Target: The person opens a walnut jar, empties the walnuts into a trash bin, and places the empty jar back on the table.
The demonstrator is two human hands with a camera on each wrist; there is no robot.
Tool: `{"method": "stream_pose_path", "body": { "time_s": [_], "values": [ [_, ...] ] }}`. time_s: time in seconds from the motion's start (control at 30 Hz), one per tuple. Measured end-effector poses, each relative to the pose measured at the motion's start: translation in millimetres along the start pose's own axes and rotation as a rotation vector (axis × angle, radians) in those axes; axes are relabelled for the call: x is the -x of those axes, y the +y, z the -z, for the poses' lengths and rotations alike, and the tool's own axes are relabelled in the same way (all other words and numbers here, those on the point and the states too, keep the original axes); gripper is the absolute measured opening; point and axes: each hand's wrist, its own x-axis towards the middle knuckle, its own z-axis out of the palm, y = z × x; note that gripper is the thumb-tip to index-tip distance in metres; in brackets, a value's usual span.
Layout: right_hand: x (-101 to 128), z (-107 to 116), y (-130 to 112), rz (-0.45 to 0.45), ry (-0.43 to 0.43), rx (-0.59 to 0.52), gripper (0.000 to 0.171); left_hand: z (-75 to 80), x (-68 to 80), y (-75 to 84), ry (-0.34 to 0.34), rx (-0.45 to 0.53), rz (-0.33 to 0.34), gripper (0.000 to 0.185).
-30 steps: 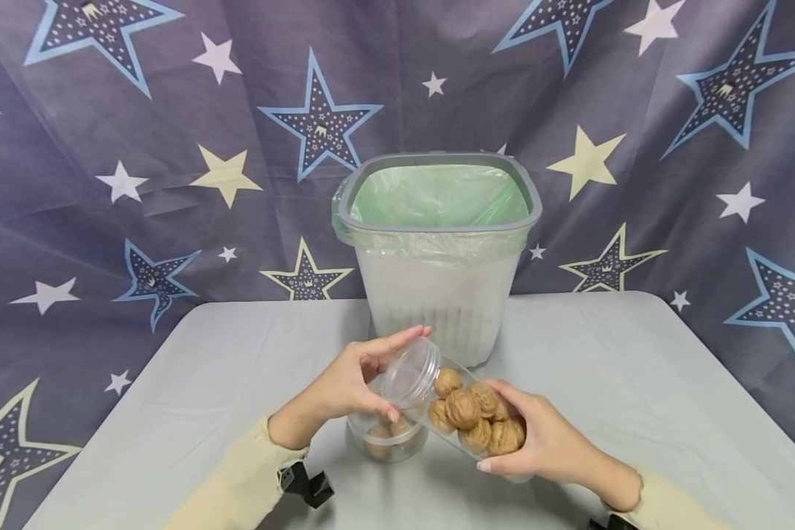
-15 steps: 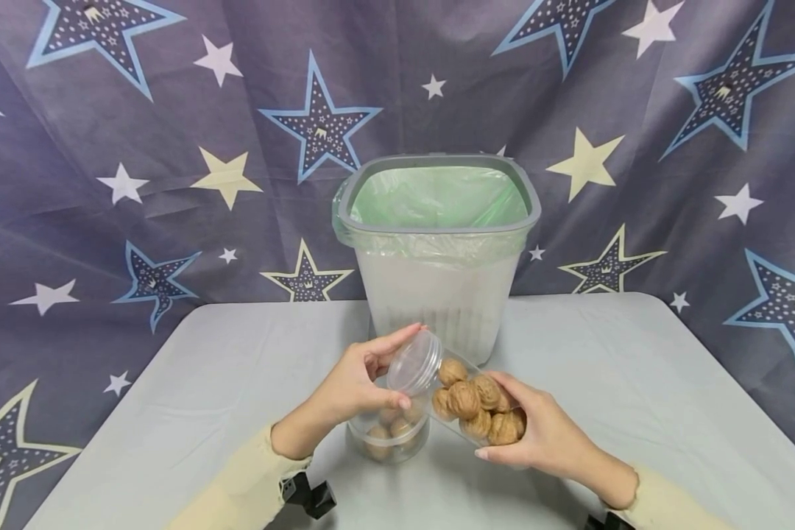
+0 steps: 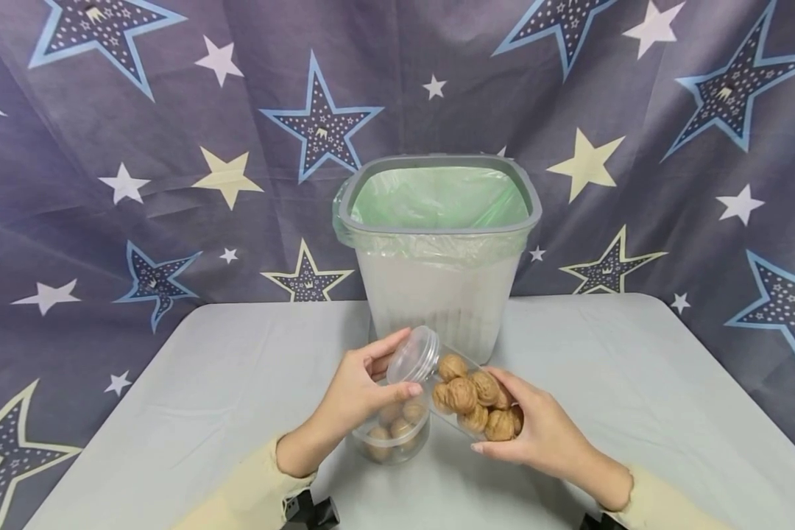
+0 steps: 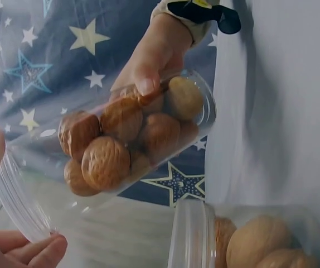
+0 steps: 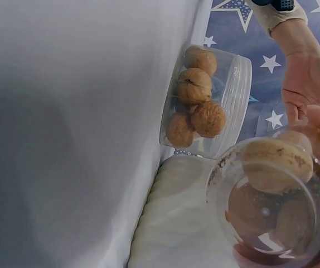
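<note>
Head view: clear plastic jar of walnuts (image 3: 470, 401), tilted above the desk (image 3: 172, 412), gripped by right hand (image 3: 536, 434); left hand (image 3: 358, 390) pinches its clear lid (image 3: 413, 355) (still on). 1 short jar (image 3: 391, 434) sits below.

Pale grey table (image 3: 172, 412) under lined bin (image 3: 437, 294) and short walnut jar (image 3: 391, 438).

standing jar (image 3: 392, 434) partly hidden behind left hand (image 3: 361, 390), tilted jar's base covered by right hand (image 3: 536, 434)
</note>
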Motion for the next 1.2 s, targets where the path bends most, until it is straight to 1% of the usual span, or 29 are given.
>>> {"method": "stream_pose_path", "body": {
  "time_s": [0.13,0.23,0.43,0.53,0.63,0.73,0.87,0.93,1.03,1.1,1.2],
  "values": [
    [0.0,0.5,0.2,0.009,0.008,0.017,0.087,-2.1,0.7,-1.1,0.017,0.000,0.016,0.082],
    [-0.1,1.0,1.0,0.010,0.005,0.018,0.087,-2.6,0.4,-3.9,0.015,-0.003,0.008,0.089],
    [-0.6,2.6,1.0,-0.010,-0.001,0.023,0.088,-3.0,0.1,-7.0,-0.014,-0.058,-0.057,0.107],
    [-1.8,3.9,0.0,-0.025,-0.007,0.018,0.088,-3.1,-0.1,-8.5,-0.047,-0.039,-0.101,0.112],
    [-2.8,5.5,-0.4,-0.025,-0.019,0.004,0.087,-1.7,-0.4,-10.3,-0.084,0.000,-0.145,0.114],
    [-2.9,7.1,0.0,-0.010,-0.041,-0.023,0.085,1.8,-2.7,-11.3,-0.130,0.038,-0.193,0.114],
    [-2.1,8.8,1.0,0.014,-0.098,-0.085,0.083,9.6,-7.7,-12.5,-0.220,0.077,-0.272,0.113],
    [-1.5,9.1,2.0,0.026,-0.130,-0.119,0.083,14.2,-9.6,-11.7,-0.269,0.066,-0.311,0.114],
    [-1.3,9.8,4.0,0.049,-0.174,-0.174,0.082,20.8,-11.7,-8.3,-0.340,0.009,-0.369,0.113],
    [-1.6,10.7,5.6,0.065,-0.200,-0.212,0.082,25.1,-12.8,-5.4,-0.399,-0.031,-0.400,0.112],
    [-2.9,12.7,7.8,0.086,-0.241,-0.272,0.081,30.8,-15.6,-0.8,-0.490,-0.055,-0.442,0.109]
  ]
}}
